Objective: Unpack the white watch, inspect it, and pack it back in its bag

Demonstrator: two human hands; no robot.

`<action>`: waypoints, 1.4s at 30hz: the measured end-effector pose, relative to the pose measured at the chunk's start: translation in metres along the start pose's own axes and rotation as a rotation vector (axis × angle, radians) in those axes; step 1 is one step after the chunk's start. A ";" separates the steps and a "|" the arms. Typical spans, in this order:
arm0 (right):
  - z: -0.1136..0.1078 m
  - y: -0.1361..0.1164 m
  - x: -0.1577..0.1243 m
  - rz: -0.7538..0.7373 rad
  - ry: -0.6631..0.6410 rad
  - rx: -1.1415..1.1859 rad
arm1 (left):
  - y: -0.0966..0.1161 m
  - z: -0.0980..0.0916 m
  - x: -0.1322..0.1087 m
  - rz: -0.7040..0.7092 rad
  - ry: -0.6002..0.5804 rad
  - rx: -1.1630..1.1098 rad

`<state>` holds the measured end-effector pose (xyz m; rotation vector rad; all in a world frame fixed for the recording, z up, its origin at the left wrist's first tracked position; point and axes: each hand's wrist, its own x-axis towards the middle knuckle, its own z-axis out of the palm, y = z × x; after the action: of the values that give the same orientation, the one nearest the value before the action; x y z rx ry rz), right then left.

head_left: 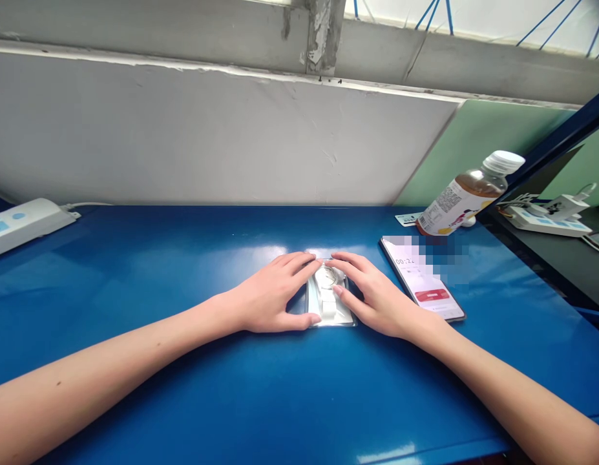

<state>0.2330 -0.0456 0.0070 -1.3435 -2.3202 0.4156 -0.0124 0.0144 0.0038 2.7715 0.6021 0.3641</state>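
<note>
A small clear plastic packet (pixel 328 303) with a white and silver item inside lies flat on the blue table (pixel 183 271). My left hand (pixel 273 294) rests on its left side, fingers stretched over the top edge and thumb along the bottom left corner. My right hand (pixel 371 294) lies on its right side, fingers extended and pressing down on the packet. Both hands lie flat, fingers close together, holding the packet against the table.
A phone (pixel 428 284) with a lit screen lies just right of my right hand. A bottle (pixel 466 194) of brown drink stands behind it beside a small card (pixel 406 219). A white power strip (pixel 22 223) sits far left, another (pixel 546 219) far right. A grey wall rises behind.
</note>
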 end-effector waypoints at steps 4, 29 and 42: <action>0.000 0.000 0.000 0.004 -0.003 -0.005 | 0.000 0.000 0.000 0.004 -0.004 0.010; -0.001 -0.001 0.000 0.003 -0.011 -0.010 | 0.000 -0.001 0.000 -0.001 0.001 -0.002; -0.002 -0.002 -0.001 -0.005 -0.003 -0.010 | 0.001 -0.001 0.000 -0.014 0.003 -0.019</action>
<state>0.2326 -0.0470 0.0091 -1.3427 -2.3301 0.4047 -0.0127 0.0134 0.0052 2.7476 0.6155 0.3687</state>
